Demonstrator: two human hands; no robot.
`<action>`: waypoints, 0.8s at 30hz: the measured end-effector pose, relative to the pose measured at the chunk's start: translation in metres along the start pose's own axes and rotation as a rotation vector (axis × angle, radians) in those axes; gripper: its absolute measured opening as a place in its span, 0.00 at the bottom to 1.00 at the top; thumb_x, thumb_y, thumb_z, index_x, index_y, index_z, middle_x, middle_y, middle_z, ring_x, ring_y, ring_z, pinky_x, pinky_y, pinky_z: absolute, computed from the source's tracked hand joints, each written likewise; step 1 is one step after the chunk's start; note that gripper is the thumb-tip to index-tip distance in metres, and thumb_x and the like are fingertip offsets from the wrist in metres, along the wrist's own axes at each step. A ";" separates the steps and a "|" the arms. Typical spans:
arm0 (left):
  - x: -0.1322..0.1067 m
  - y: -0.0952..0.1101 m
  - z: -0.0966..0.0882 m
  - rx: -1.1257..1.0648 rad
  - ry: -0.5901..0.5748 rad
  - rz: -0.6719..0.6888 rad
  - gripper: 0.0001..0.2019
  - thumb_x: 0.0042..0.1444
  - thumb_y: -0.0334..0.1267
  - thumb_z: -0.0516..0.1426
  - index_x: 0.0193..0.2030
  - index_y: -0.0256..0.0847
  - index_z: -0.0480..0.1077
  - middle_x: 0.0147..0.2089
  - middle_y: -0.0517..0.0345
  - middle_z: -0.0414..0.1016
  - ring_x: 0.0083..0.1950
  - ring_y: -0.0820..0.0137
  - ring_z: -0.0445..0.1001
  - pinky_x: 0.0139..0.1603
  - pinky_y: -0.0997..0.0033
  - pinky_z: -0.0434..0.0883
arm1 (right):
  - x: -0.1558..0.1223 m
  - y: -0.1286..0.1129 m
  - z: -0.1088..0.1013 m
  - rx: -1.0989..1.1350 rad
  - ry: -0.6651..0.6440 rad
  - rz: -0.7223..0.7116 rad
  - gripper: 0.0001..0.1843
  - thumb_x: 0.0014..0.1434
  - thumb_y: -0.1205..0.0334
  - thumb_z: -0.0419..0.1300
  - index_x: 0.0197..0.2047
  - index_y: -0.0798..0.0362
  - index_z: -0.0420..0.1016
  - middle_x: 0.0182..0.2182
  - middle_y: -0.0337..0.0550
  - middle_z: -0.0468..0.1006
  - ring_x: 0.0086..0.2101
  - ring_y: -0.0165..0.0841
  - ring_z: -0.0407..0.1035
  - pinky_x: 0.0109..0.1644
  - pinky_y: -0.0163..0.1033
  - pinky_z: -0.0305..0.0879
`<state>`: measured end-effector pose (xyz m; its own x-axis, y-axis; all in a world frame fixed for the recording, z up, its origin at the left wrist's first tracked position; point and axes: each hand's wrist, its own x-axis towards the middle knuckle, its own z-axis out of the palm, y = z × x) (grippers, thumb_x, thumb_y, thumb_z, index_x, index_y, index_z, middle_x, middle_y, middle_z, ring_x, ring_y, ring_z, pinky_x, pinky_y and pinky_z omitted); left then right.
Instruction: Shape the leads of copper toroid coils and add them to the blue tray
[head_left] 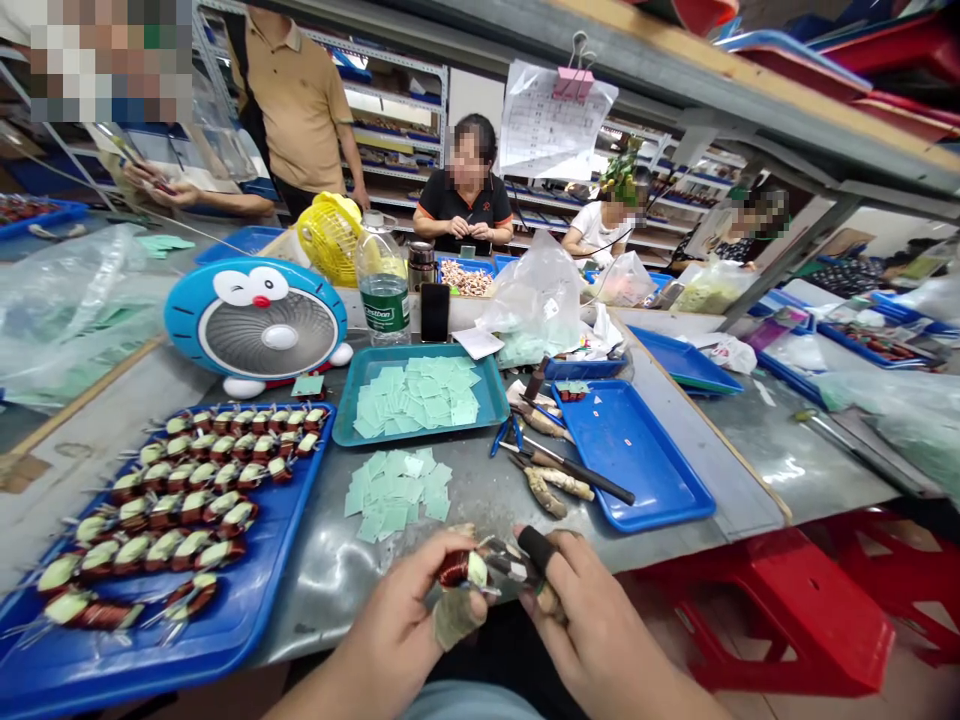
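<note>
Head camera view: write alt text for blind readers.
A left hand grips a red-wound coil beside a right hand with a black finger cot, above a metal workbench holding a blue tray of coils and green paper squares.

Red-brown copper-wire coil (454, 569), banded with pale green paper at one end, held on its side in the fingers of the left hand (405, 625).

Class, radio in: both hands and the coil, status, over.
Left hand gripping red wound coil. Right hand, black fingertip cover, near coil's far end. Green paper squares ahead on bench.
</note>
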<state>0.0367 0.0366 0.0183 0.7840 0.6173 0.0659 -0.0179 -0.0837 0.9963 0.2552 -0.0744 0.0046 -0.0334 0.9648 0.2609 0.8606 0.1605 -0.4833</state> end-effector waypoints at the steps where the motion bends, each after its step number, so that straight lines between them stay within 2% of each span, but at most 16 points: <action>1: 0.002 -0.001 0.000 0.075 -0.009 0.012 0.13 0.70 0.47 0.56 0.55 0.43 0.69 0.41 0.55 0.75 0.39 0.66 0.75 0.40 0.72 0.71 | -0.001 -0.002 0.005 0.009 0.012 0.015 0.30 0.64 0.72 0.54 0.68 0.47 0.59 0.50 0.46 0.68 0.48 0.30 0.64 0.52 0.36 0.68; 4: 0.005 -0.005 0.000 0.281 0.018 0.090 0.10 0.69 0.42 0.57 0.54 0.44 0.69 0.39 0.56 0.76 0.40 0.65 0.76 0.41 0.72 0.70 | -0.001 -0.004 0.019 -0.036 0.043 0.068 0.24 0.62 0.73 0.53 0.59 0.49 0.68 0.44 0.44 0.70 0.43 0.31 0.64 0.47 0.35 0.66; 6: 0.005 -0.007 -0.001 0.379 0.060 0.165 0.10 0.68 0.40 0.58 0.54 0.44 0.69 0.41 0.55 0.77 0.42 0.63 0.77 0.44 0.71 0.70 | 0.000 -0.005 0.023 -0.065 0.059 0.094 0.18 0.60 0.74 0.53 0.52 0.52 0.71 0.40 0.44 0.70 0.40 0.31 0.63 0.43 0.34 0.64; 8: 0.003 -0.006 -0.003 0.393 0.070 0.190 0.12 0.68 0.40 0.58 0.55 0.43 0.69 0.43 0.53 0.78 0.42 0.64 0.77 0.45 0.70 0.70 | 0.001 -0.004 0.022 -0.058 0.056 0.090 0.18 0.61 0.73 0.53 0.52 0.52 0.72 0.39 0.44 0.70 0.39 0.31 0.63 0.43 0.34 0.65; 10: 0.002 -0.002 -0.004 0.279 0.012 0.118 0.11 0.70 0.43 0.56 0.54 0.42 0.70 0.42 0.52 0.78 0.41 0.65 0.76 0.43 0.71 0.71 | 0.001 -0.001 0.013 -0.061 0.038 0.046 0.25 0.62 0.71 0.54 0.62 0.49 0.68 0.44 0.46 0.70 0.43 0.32 0.64 0.47 0.36 0.67; 12: 0.000 0.001 -0.005 0.030 -0.064 -0.007 0.15 0.70 0.49 0.55 0.51 0.40 0.71 0.39 0.52 0.77 0.38 0.66 0.75 0.39 0.72 0.71 | 0.001 0.005 0.001 -0.098 0.022 -0.019 0.31 0.65 0.70 0.54 0.70 0.45 0.60 0.51 0.48 0.68 0.47 0.33 0.64 0.52 0.38 0.67; 14: -0.001 0.001 -0.005 -0.265 -0.104 -0.117 0.20 0.68 0.56 0.56 0.48 0.38 0.71 0.35 0.52 0.75 0.35 0.69 0.73 0.32 0.75 0.69 | 0.001 0.012 -0.009 -0.135 0.002 -0.069 0.34 0.66 0.69 0.54 0.73 0.44 0.55 0.54 0.49 0.67 0.49 0.34 0.62 0.55 0.41 0.67; 16: -0.001 -0.004 -0.004 -0.485 -0.126 -0.190 0.23 0.65 0.58 0.58 0.47 0.36 0.71 0.32 0.52 0.74 0.30 0.72 0.72 0.27 0.79 0.65 | 0.002 0.018 -0.016 -0.148 -0.017 -0.094 0.34 0.67 0.69 0.53 0.74 0.44 0.54 0.55 0.49 0.66 0.50 0.34 0.62 0.55 0.42 0.67; 21: -0.003 -0.014 0.003 -0.666 -0.176 -0.281 0.25 0.60 0.58 0.64 0.44 0.33 0.72 0.29 0.52 0.74 0.27 0.74 0.73 0.22 0.83 0.62 | 0.011 0.024 -0.018 -0.168 -0.033 -0.176 0.35 0.64 0.71 0.54 0.73 0.46 0.58 0.53 0.50 0.67 0.49 0.33 0.61 0.54 0.40 0.67; 24: -0.003 -0.015 0.008 -0.724 -0.168 -0.288 0.24 0.60 0.57 0.64 0.43 0.33 0.72 0.27 0.53 0.73 0.27 0.73 0.74 0.22 0.83 0.63 | 0.017 0.024 -0.016 -0.227 0.026 -0.262 0.33 0.63 0.71 0.53 0.70 0.48 0.62 0.48 0.50 0.69 0.45 0.32 0.61 0.50 0.39 0.66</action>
<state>0.0395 0.0293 0.0027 0.9011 0.4065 -0.1511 -0.1540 0.6257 0.7647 0.2837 -0.0578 0.0106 -0.2574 0.8908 0.3745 0.9157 0.3486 -0.1999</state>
